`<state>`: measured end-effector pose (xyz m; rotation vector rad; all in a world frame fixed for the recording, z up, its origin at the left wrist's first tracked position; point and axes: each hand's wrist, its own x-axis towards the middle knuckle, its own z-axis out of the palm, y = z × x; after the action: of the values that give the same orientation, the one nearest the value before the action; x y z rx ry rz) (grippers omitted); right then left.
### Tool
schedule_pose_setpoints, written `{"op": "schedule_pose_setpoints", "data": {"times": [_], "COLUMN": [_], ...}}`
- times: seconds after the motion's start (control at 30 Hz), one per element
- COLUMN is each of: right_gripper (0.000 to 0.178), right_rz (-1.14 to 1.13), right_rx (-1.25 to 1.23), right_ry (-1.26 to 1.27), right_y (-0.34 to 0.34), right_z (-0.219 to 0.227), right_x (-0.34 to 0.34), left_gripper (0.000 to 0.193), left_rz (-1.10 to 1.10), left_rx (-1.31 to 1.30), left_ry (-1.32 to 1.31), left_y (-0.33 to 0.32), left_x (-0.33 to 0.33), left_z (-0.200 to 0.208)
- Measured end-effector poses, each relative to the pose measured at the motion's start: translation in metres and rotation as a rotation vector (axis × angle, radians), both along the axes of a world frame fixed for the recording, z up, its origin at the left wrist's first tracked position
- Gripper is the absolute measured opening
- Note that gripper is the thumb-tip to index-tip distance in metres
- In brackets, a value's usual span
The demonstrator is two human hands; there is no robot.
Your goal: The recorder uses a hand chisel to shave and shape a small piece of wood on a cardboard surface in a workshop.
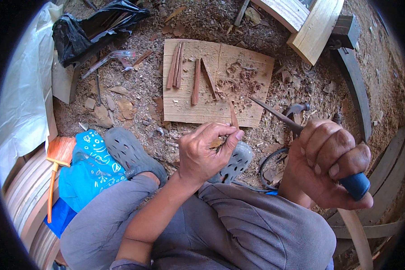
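My left hand point(207, 148) pinches a thin reddish-brown wood strip point(233, 116) between thumb and fingertips, its tip pointing up over the near part of a flat wooden board point(184, 114). My right hand point(330, 157) is wrapped around the blue handle point(355, 185) of a knife. Its slim, pointed blade point(274, 111) reaches up and left toward the board, apart from the strip. On the board lie several more reddish wood strips point(196, 81), and curled shavings point(240, 83) are scattered over its right half.
A hammer head point(297, 109) shows beside the knife. An orange brush point(58, 155) rests by blue cloth point(92, 166) at left. Black plastic point(72, 38) and a clear bottle-like piece point(119, 56) lie beyond. Lumber point(317, 31) stands at upper right; wood chips point(144, 85) cover the ground.
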<state>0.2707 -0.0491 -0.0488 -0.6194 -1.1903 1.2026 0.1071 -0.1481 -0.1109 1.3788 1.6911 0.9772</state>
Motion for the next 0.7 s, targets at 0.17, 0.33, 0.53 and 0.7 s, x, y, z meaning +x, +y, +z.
{"op": "schedule_pose_setpoints", "data": {"times": [0.17,0.33,0.53,0.7], "right_gripper": [0.062,0.066,0.071,0.067], "right_rz": [-0.056,0.000,0.112,0.058], "right_rx": [-0.061,-0.074,-0.097,-0.034], "right_ry": [-0.010,0.069,0.023,0.052], "right_y": [-0.002,-0.005,-0.011,-0.011], "right_z": [0.001,0.000,-0.019,-0.011], "right_x": [-0.001,-0.009,-0.025,-0.027], "left_gripper": [0.015,0.018,0.016,0.021], "left_rz": [0.012,-0.041,-0.074,-0.008], "left_rx": [-0.036,-0.011,-0.029,-0.080], "left_ry": [-0.008,0.032,0.077,0.081], "left_y": [-0.001,-0.004,-0.004,0.000], "left_x": [0.003,0.001,0.002,0.001], "left_z": [-0.004,-0.005,-0.001,0.004]}}
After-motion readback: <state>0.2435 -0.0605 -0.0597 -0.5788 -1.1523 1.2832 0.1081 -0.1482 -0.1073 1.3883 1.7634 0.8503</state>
